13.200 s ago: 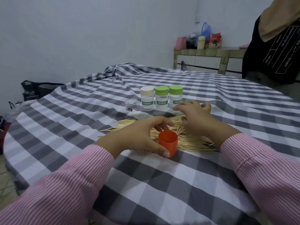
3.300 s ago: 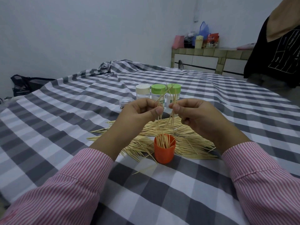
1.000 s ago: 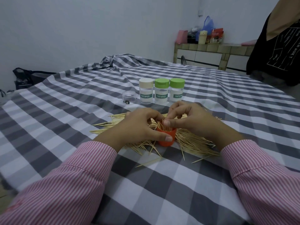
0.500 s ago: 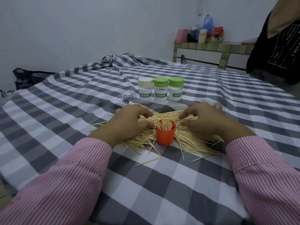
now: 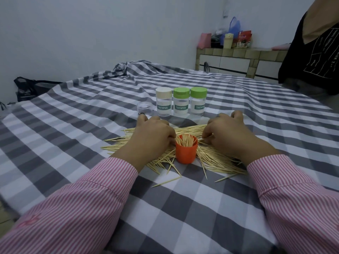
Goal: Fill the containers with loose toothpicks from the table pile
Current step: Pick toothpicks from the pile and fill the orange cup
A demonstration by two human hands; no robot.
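Both hands, the left hand (image 5: 153, 134) at nine o'clock and the right hand (image 5: 226, 133) at three o'clock of the orange cup (image 5: 186, 152), are resting curled on the toothpick pile (image 5: 216, 160) (what the fingertips pinch is hidden), and should be gathering aligned bunches.

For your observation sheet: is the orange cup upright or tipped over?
Upright. The orange cup stands on its base amid the toothpick pile, mouth up, with toothpicks standing inside.

Pale wall (image 5: 91, 33) (tiled counter (image 5: 238, 57) beyond)
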